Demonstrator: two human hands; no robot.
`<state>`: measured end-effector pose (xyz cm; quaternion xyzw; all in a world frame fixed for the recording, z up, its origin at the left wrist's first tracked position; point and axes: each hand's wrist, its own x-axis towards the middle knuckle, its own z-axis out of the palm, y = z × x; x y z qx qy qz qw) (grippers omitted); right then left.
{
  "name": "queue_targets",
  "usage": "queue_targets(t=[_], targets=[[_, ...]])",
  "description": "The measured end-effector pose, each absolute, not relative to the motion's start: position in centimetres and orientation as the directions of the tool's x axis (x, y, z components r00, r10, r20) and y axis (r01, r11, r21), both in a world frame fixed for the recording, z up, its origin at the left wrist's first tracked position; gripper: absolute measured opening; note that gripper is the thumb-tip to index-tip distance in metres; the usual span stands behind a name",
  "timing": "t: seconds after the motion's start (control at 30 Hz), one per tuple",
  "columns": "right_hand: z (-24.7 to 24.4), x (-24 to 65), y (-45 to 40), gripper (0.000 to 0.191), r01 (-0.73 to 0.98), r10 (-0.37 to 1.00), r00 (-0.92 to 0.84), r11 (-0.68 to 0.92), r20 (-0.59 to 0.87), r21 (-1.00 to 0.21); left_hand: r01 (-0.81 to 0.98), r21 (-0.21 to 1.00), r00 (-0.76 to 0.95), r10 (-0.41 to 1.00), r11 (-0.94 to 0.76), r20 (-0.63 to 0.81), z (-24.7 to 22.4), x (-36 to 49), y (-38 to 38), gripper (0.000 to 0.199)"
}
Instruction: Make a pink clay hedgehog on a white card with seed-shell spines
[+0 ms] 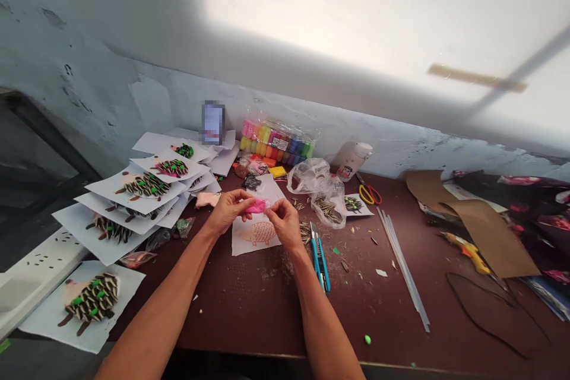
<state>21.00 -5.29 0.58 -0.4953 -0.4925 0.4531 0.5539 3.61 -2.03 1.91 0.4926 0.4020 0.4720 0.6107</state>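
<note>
A small pink clay packet (255, 206) in clear plastic is held between both hands above the table. My left hand (231, 209) pinches its left end, and my right hand (284, 219) grips the clear plastic at its right end. Under the hands lies a white sheet with an orange hedgehog-like drawing (258, 234), partly covered by them. Close to my right hand are striped seeds (305, 231) and a teal-handled cutter (319, 261). Pale pink clay (207, 199) sits left of my left hand.
Stacked papers with seed hedgehogs (133, 190) and a power strip (42, 258) are at left. Behind are a phone (213, 123), coloured clay packs (278, 143) and a white bottle (354, 161). Rightward lie scissors (369, 193), glue sticks (403, 267) and a yellow glue gun (467, 251).
</note>
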Motion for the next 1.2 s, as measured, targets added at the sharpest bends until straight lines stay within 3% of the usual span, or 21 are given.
queue_targets(t=[0.1,0.23,0.53,0.77,1.03,1.2], targets=[[0.4,21.1,-5.3,0.014,0.084,0.982,0.124,0.133,0.143,-0.988,-0.236,0.968,0.255,0.967,0.084,-0.022,1.7,3.6,-2.2,0.05],[0.1,20.9,-5.4,0.03,0.115,0.98,0.133,0.131,0.146,-0.985,-0.26,0.959,0.289,0.957,0.11,-0.032,1.5,3.2,-2.4,0.055],[1.5,20.4,-6.2,0.025,0.269,0.985,-0.018,0.17,0.171,-0.948,-0.076,0.997,0.298,0.954,0.002,0.02,2.4,2.6,-2.5,0.042],[1.6,19.7,-6.7,0.023,0.236,0.982,-0.107,0.178,0.157,-0.955,0.043,0.997,0.281,0.958,-0.067,0.052,2.9,2.4,-2.7,0.035],[1.8,19.7,-6.7,0.026,0.243,0.985,-0.101,0.162,0.141,-0.957,-0.126,0.991,0.295,0.953,-0.032,0.068,2.9,2.4,-3.6,0.043],[1.9,19.7,-6.9,0.023,0.248,0.986,-0.1,0.151,0.13,-0.957,-0.089,0.996,0.295,0.955,-0.008,0.034,2.2,2.5,-3.3,0.047]])
